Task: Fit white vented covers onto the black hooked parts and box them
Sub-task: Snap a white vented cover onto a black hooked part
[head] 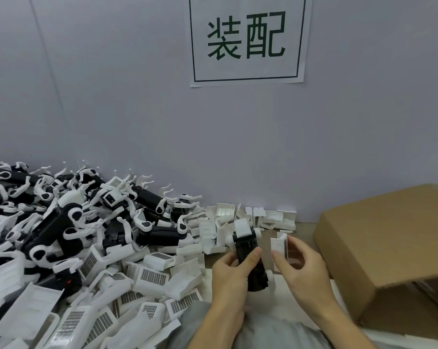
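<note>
One black part (247,250), hooks white at either end, stands nearly upright in the left hand (231,275), whose thumb and fingers curl round it above the table edge, while the right hand (301,265) pinches a white cover (279,246) just beside it, not yet touching. If the cover meets the part skewed, I reckon its clips could catch on one side and leave it half-seated or bent. Loose parts and covers are heaped to the left (69,235), and the box (379,238) waits at the right, near enough to knock.
</note>
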### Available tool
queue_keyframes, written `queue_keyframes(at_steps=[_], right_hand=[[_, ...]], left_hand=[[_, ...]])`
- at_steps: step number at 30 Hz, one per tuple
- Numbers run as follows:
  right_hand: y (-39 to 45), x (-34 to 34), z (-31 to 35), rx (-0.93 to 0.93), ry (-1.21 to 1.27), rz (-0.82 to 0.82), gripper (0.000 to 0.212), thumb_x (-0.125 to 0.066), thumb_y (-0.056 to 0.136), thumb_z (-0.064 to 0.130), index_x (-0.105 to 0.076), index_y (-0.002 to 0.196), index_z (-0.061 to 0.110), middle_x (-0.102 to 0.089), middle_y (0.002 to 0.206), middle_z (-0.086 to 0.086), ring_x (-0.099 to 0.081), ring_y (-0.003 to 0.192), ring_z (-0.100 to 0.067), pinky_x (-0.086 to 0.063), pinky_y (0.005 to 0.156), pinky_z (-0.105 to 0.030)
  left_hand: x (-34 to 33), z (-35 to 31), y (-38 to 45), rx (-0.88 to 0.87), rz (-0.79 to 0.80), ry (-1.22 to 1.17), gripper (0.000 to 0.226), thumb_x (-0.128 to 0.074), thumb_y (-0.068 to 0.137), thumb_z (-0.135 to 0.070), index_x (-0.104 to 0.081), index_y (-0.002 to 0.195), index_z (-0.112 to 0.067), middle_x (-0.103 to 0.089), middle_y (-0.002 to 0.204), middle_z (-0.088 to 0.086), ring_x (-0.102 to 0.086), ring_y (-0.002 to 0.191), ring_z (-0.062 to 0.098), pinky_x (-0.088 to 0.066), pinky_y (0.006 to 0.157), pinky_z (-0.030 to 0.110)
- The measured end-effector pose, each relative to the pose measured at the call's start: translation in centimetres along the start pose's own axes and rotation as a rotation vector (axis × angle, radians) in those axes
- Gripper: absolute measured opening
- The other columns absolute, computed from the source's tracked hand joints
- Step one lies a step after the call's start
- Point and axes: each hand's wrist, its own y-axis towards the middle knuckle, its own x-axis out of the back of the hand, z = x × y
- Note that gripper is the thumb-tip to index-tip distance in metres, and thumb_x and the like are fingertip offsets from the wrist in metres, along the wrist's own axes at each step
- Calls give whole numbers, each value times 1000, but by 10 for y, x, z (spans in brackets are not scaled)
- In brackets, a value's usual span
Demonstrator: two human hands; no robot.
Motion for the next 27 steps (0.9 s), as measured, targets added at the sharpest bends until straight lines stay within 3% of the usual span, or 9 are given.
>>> queue_keyframes(at_steps=[3, 6, 11, 15, 19, 21, 24, 27], right_hand=[[-1, -2, 2, 34, -28, 23, 24, -78, 83, 30, -73, 106, 27, -75, 93, 14, -69, 88, -4, -56, 78, -25], [-4, -6, 4, 90, -94, 50, 16, -78, 80, 42, -73, 94, 37, -73, 85, 16, -68, 76, -4, -50, 63, -14], [-5, -11, 6, 151, -229, -6, 19, -65, 78, 55, -68, 92, 43, -67, 82, 15, -63, 74, -3, -52, 59, -21], [-6, -13, 10, 195, -286, -74, 9, -62, 79, 57, -59, 87, 55, -64, 81, 18, -62, 74, 1, -51, 60, -22], [-5, -13, 10, 204, -312, -122, 23, -63, 82, 57, -65, 99, 42, -62, 83, 20, -60, 81, 5, -47, 62, -17], [-4, -13, 10, 194, -289, -126, 22, -66, 83, 55, -67, 97, 38, -63, 83, 20, -61, 79, 3, -46, 61, -15], [-5, -14, 10, 171, -268, -50, 17, -67, 85, 52, -70, 96, 38, -68, 82, 17, -64, 73, -1, -54, 64, -25], [-5, -13, 9, 137, -245, -64, 18, -66, 83, 52, -70, 94, 38, -69, 81, 16, -65, 73, -2, -56, 69, -33]], left_hand=[[-1, 0, 1, -33, 20, -5, 24, -75, 86, -29, -78, 98, -9, -78, 91, 11, -75, 88, 28, -61, 80, 42], [-3, 0, -1, -74, 80, 7, 21, -67, 94, -26, -75, 107, -11, -78, 99, 8, -75, 96, 23, -61, 82, 35], [-7, 1, -5, -198, 154, 118, 19, -61, 99, -14, -69, 115, -14, -78, 105, -1, -73, 102, 14, -57, 84, 24], [-10, 2, -4, -232, 150, 126, 20, -57, 101, -15, -68, 118, -15, -77, 108, -1, -72, 103, 13, -57, 87, 25], [-10, 0, -2, -171, 83, 21, 21, -54, 103, -17, -69, 116, -14, -77, 106, 0, -72, 101, 13, -56, 81, 22], [-10, 0, -2, -152, 84, 5, 21, -53, 103, -19, -70, 116, -18, -77, 107, -1, -72, 103, 13, -56, 87, 27], [-13, 0, -6, -190, 148, 76, 23, -51, 104, -18, -68, 114, -29, -76, 110, -7, -71, 105, 11, -56, 91, 33], [-14, 0, -8, -242, 187, 133, 24, -53, 103, -14, -68, 114, -29, -76, 108, -10, -71, 101, 6, -55, 82, 21]])
